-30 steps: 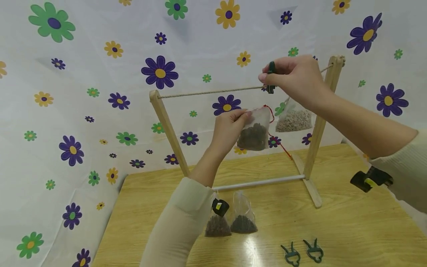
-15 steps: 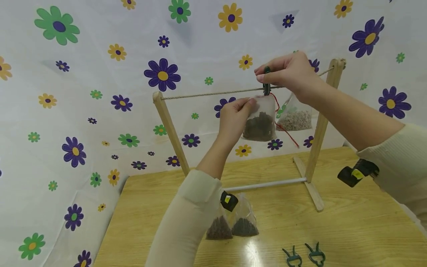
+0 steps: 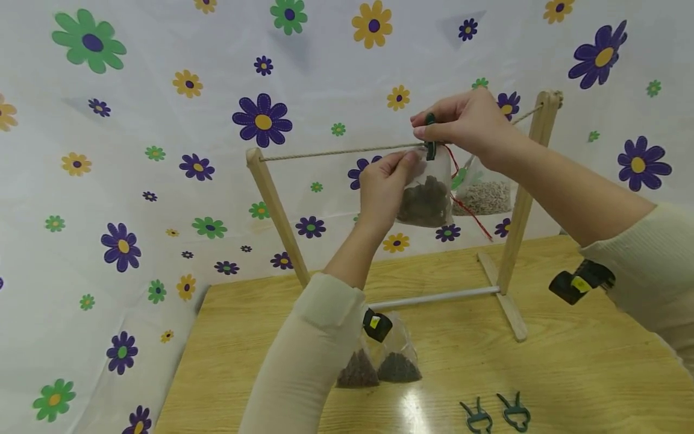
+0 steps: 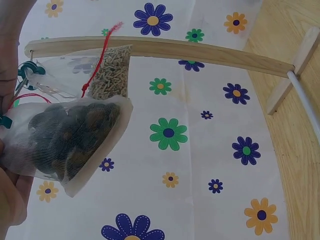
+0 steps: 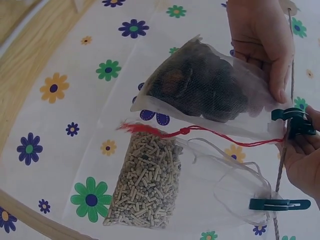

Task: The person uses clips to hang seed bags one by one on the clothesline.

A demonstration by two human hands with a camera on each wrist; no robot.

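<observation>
My left hand point(image 3: 382, 187) pinches the top of a white mesh bag point(image 3: 425, 202) with dark lumps inside and a red drawstring. In my right hand point(image 3: 474, 129) is a dark green clip point(image 3: 431, 143), held between thumb and fingers at the rope point(image 3: 336, 152). The clip's lower end overlaps the mesh bag's upper edge, as the right wrist view also shows. Beside it a second bag point(image 5: 145, 182), filled with pale pellets, hangs from the rope by another green clip point(image 5: 280, 204).
The rope spans two wooden posts point(image 3: 276, 217), joined low down by a white rod point(image 3: 434, 298). Two sheer bags, one with dark grains point(image 3: 399, 367) and one with brownish grains point(image 3: 358, 371), sit on the wooden table point(image 3: 228, 361). Two green clips point(image 3: 515, 413) lie near the front.
The mesh bag has risen to the rope in my left hand and shifted right. My right hand has brought the clip slightly left and down over the bag's top edge.
</observation>
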